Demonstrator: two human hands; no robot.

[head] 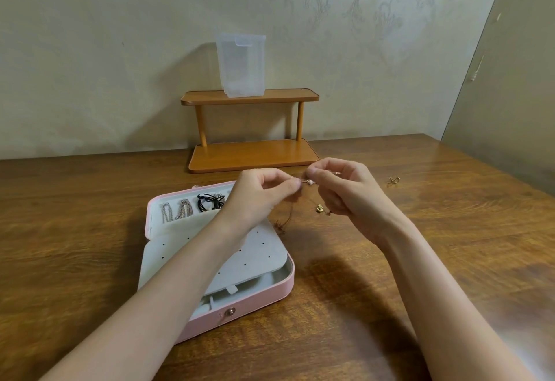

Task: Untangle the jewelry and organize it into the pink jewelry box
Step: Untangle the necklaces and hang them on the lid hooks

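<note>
Both hands, left hand (264, 191) and right hand (339, 188), pinch a thin chain (309, 183) between them; light, limp, snag-prone. Hold beside the knot.

open pink jewelry box (264, 296) on table, silver chains (177, 211) inside, thin gold chain (288, 215) dangling beside

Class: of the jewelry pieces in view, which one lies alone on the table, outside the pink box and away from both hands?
The small gold piece on the wooden table, right of the right hand. The others sit in the pink jewelry box or hang from the fingers.
</note>
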